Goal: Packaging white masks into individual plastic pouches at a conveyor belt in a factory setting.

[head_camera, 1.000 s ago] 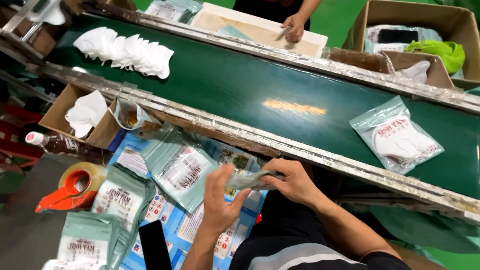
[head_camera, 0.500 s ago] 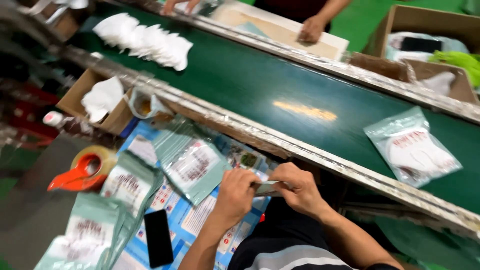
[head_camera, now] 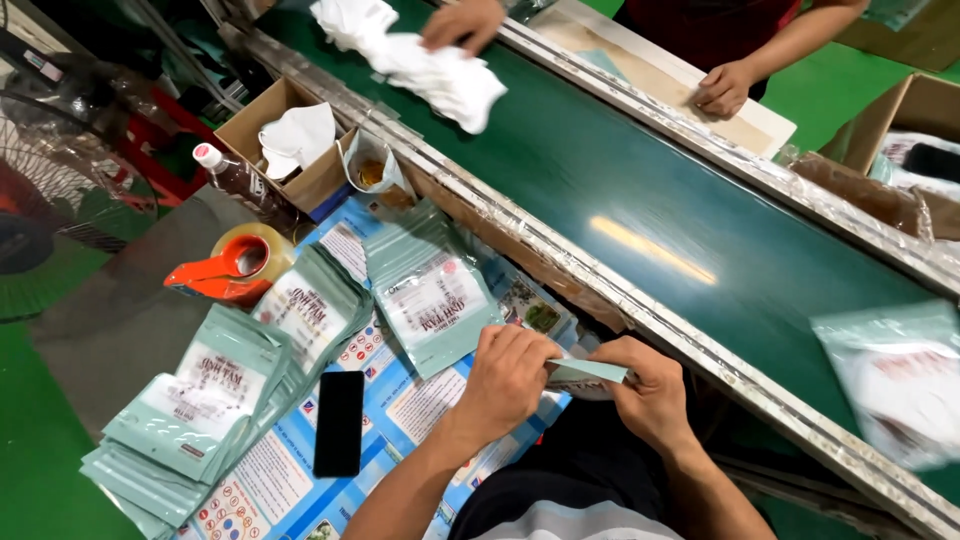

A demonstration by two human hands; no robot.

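Pale green pouch pinched between left hand and right hand, lower centre; green conveyor belt crosses frame diagonally; pouch stacks lower left.

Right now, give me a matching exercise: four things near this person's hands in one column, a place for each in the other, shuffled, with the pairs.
Things:
1. pale green pouch
2. black phone
3. tape dispenser
4. filled bag

Places:
A. on the green conveyor belt, at the right
B. on the blue printed sheet, beside the stacked pouches
C. held between the left hand and right hand
D. on the grey table, next to a brown bottle

Pairs: 1-C, 2-B, 3-D, 4-A
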